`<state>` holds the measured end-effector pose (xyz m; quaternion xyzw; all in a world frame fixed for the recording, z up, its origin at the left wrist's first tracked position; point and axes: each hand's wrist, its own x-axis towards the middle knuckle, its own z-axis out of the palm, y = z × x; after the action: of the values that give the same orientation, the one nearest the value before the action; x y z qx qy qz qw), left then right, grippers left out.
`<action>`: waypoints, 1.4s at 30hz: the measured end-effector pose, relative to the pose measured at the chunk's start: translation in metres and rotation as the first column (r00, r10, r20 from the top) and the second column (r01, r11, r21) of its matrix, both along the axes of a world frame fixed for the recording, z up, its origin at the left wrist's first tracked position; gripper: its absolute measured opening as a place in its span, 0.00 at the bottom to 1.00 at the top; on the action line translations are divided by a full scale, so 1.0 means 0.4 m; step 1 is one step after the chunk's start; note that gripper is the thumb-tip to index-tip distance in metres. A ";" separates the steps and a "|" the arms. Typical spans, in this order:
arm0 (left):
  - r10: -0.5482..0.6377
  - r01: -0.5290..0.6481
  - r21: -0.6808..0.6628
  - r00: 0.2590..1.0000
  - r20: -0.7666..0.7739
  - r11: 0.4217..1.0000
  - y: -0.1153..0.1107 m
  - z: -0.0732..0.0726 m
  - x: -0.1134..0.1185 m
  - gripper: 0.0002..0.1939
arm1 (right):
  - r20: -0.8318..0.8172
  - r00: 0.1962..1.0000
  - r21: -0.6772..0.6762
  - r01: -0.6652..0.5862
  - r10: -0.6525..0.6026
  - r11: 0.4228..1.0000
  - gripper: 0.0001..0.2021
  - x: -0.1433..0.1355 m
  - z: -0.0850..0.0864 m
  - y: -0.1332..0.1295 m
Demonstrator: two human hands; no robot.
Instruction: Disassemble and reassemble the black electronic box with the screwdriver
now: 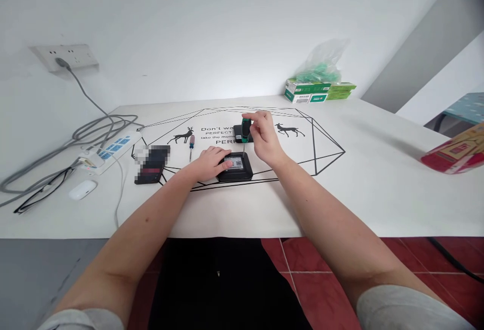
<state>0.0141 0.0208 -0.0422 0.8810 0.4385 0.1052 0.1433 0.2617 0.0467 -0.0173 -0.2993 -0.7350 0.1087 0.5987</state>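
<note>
A black square device (245, 169) with a white label lies on the printed mat. My left hand (212, 162) rests on its left side, thumb on the label and fingers at the back edge, holding it. Above the device, my right hand (264, 135) grips the green and black handle of a screwdriver (245, 130), index finger on top of the handle. The screwdriver is upright, its thin shaft reaching down to the device's back edge. Behind the handle sits a dark block (238, 133), partly hidden. A smaller screwdriver (192, 142) lies left of the device.
On the left are a phone (152, 164), a power strip (117, 151) with grey cables, glasses (43, 190) and a white case (82, 189). Green and white boxes (308, 92) stand at the back right under a plastic bag (321, 65). A red package (456, 152) lies far right.
</note>
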 end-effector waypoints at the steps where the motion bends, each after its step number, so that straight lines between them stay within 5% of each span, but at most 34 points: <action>1: 0.002 -0.002 -0.001 1.000 -0.001 1.000 0.000 0.001 0.000 0.38 | -0.009 1.000 -0.009 0.011 -0.011 1.000 0.18 0.000 0.002 -0.002; 7: 0.003 -0.003 -0.003 1.000 -0.006 1.000 0.003 -0.003 0.002 0.36 | -0.212 0.977 -0.216 -0.081 0.035 0.973 0.11 -0.006 0.008 -0.006; 13: 0.002 -0.002 0.014 1.000 -0.004 1.000 0.004 -0.007 -0.001 0.37 | -0.282 0.946 -0.281 -0.242 0.161 0.929 0.26 -0.022 0.002 -0.003; 16: 0.001 -0.001 0.018 1.000 -0.009 1.000 0.007 -0.010 -0.001 0.37 | -0.290 0.931 -0.280 -0.305 0.223 0.910 0.23 -0.020 -0.001 0.000; 19: -0.002 0.002 0.012 1.000 -0.013 1.000 0.008 -0.011 -0.001 0.38 | -0.232 0.950 -0.249 -0.265 0.208 0.932 0.20 -0.010 0.000 0.003; 26: 0.011 -0.011 -0.005 1.000 -0.022 1.000 0.001 0.001 0.003 0.38 | -0.089 0.995 -0.064 0.033 -0.039 0.997 0.13 0.006 0.012 -0.004; 32: 0.011 -0.011 -0.008 0.999 -0.031 1.000 0.001 0.003 0.005 0.37 | -0.224 0.974 -0.182 -0.074 0.032 0.980 0.10 -0.005 0.008 -0.005; 37: 0.007 -0.007 0.006 0.999 -0.045 1.000 0.004 0.000 0.001 0.36 | -0.253 0.967 -0.228 -0.090 0.030 0.970 0.24 -0.021 -0.003 0.000; 42: 0.005 -0.005 0.003 0.999 -0.043 1.000 0.005 -0.003 0.000 0.37 | -0.258 0.966 -0.228 -0.094 0.033 0.969 0.22 -0.024 -0.004 -0.001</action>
<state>0.0141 0.0230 -0.0435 0.8822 0.4435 0.0872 0.1321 0.2521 0.0464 -0.0188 -0.3288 -0.6440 0.2523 0.6431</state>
